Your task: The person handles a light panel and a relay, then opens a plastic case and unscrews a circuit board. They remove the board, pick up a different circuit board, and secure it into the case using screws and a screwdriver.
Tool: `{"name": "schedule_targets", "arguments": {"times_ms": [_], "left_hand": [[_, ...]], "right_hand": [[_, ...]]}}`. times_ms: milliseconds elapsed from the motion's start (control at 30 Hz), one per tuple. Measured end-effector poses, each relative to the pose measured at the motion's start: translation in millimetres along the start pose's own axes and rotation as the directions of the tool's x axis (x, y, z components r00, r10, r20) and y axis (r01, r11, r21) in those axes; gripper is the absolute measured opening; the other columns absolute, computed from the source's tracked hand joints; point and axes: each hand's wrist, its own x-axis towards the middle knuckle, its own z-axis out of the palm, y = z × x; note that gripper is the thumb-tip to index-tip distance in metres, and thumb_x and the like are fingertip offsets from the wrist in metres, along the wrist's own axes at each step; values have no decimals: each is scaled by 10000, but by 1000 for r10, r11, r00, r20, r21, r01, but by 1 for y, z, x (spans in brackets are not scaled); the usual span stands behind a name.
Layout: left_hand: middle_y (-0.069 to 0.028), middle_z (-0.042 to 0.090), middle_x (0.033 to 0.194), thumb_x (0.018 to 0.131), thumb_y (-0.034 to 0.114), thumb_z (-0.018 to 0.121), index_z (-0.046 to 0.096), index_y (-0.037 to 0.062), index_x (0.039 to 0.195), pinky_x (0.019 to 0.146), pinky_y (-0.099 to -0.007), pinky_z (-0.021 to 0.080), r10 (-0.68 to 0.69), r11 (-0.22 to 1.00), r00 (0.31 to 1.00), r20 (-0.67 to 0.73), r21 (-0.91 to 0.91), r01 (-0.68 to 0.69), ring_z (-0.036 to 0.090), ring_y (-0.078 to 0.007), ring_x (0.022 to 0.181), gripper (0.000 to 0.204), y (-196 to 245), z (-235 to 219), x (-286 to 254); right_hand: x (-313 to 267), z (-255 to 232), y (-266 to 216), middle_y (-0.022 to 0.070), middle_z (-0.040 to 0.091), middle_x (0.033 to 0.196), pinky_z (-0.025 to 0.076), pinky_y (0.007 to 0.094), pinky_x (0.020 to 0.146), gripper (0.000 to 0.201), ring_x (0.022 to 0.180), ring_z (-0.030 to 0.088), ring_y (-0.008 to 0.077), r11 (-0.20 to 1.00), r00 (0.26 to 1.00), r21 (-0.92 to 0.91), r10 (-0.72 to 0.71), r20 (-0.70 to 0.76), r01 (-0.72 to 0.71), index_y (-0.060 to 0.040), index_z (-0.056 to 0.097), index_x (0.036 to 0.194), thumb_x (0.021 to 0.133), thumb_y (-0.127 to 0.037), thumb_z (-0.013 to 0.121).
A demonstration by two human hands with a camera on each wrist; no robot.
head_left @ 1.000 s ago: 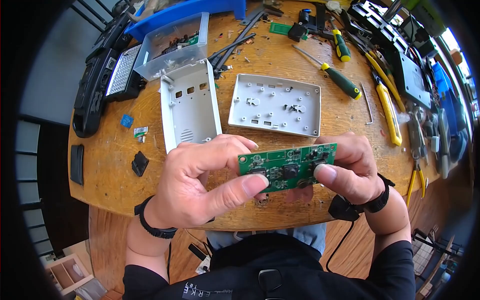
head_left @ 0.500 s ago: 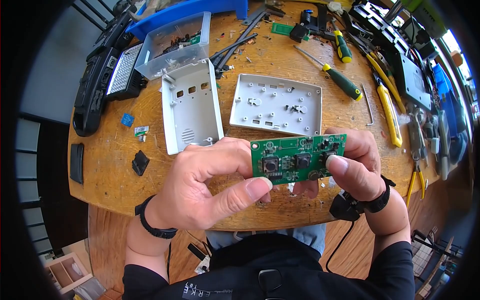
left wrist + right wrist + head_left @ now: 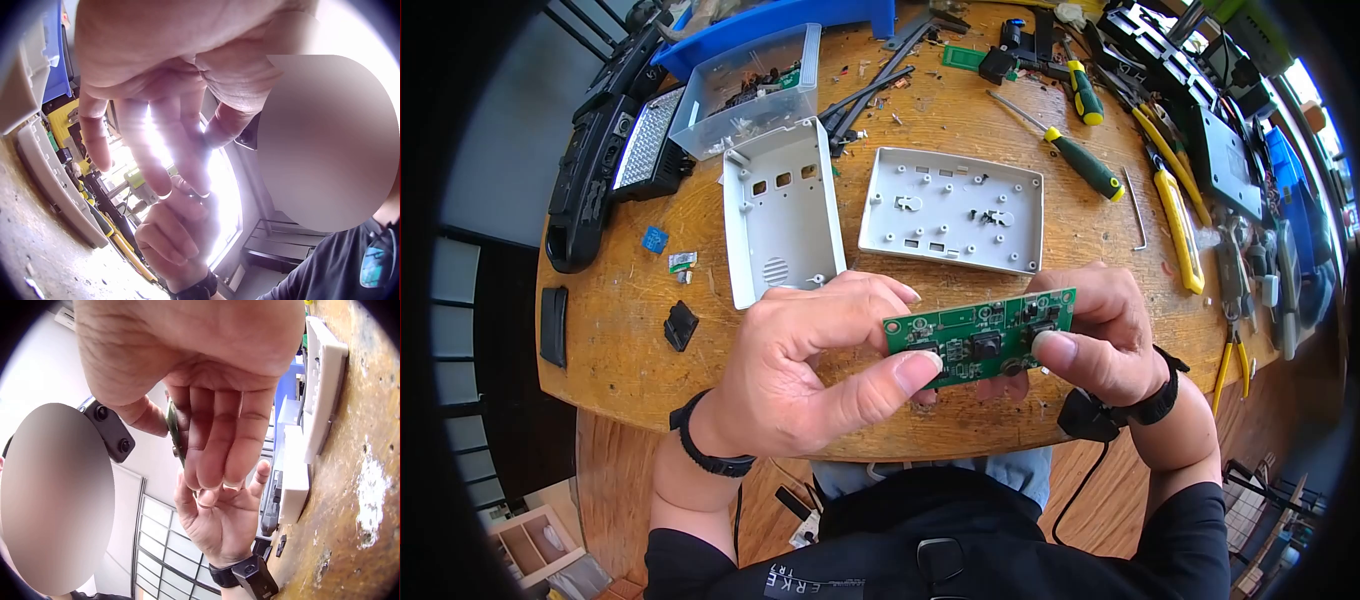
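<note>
Between both hands, above the table's front part, a green circuit board (image 3: 965, 330) is held with its component side tipped up towards the head camera. Black push buttons (image 3: 986, 345) sit in a row along it. My left hand (image 3: 815, 365) pinches the board's left end, thumb on the front face and fingers behind. At the other end my right hand (image 3: 1105, 335) grips it, its thumb over the right-hand button. In the right wrist view the board (image 3: 174, 428) shows edge-on between thumb and fingers. Beyond the hands lie two pale plastic housing halves, a deep one (image 3: 785, 230) and a shallow one (image 3: 955, 225).
A clear plastic bin (image 3: 750, 100) of parts stands at the back left. Green-and-yellow screwdrivers (image 3: 1085, 165), a hex key (image 3: 1135, 205), a yellow utility knife (image 3: 1178, 230) and pliers (image 3: 1230, 350) lie to the right. Small scraps (image 3: 681, 325) lie on the left of the wooden table (image 3: 620, 340).
The board first tilted up to face the camera more and moved slightly right, then tipped back and shifted left. Both hands keep hold of it; the housing halves stay put.
</note>
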Motion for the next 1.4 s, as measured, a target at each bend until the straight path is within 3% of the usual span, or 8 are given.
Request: {"name": "schedule_targets", "arguments": {"times_ms": [200,267,467,700,767,900,1100,1400], "left_hand": [[-92,660,748,777,83,746,660,-12,723,873,-368,485,130,987,991,24,87,-132,635,-228,740,139,-6,2,1],[-75,668,664,778,184,733,669,22,659,917,-454,463,99,991,995,-24,93,-96,639,-198,745,211,-7,5,0],[-84,648,741,765,114,781,659,-1,738,852,-385,491,147,977,981,128,135,-164,631,-234,768,170,-7,0,1],[-84,646,741,778,138,780,655,-6,731,865,-389,491,151,976,980,127,140,-168,631,-232,756,196,-9,0,2],[-82,651,733,790,134,764,659,-4,710,876,-393,490,150,983,987,50,98,-154,632,-221,744,191,-10,0,1],[-69,658,709,806,121,738,663,6,688,878,-393,490,146,988,989,-7,55,-146,633,-200,722,181,-3,3,2],[-91,676,644,805,215,678,641,32,638,897,-464,460,111,993,992,-57,50,-109,618,-196,673,250,-2,4,2],[-48,662,692,818,131,722,675,21,706,861,-382,494,96,995,995,-23,42,-94,629,-188,697,164,-2,1,2]], "right_hand": [[2,1,6,31,598,641,383,244,553,199,592,523,81,999,999,-33,-14,46,15,-4,671,796,867,-190,668],[5,0,7,28,573,613,369,252,531,246,566,494,79,991,995,-113,-63,71,71,-11,630,716,841,-205,714],[8,1,5,22,515,545,339,269,480,290,504,456,88,961,993,-267,-52,110,79,-27,578,628,817,-182,734],[5,-1,4,30,540,556,361,268,490,248,513,488,96,957,992,-280,-43,119,75,-19,601,660,832,-172,694],[3,2,7,39,587,603,392,255,515,204,534,528,105,994,996,-85,-68,53,73,-9,650,741,853,-180,656],[2,-2,1,50,626,666,421,249,551,199,573,565,117,994,995,-98,-43,85,51,0,683,833,864,-187,620],[2,0,3,58,642,701,435,263,578,212,619,583,127,994,995,-75,-76,67,81,-3,695,872,864,-193,601],[0,1,2,46,650,695,438,253,579,210,623,579,111,996,999,-88,-17,38,20,-3,685,851,885,-189,594]]}}
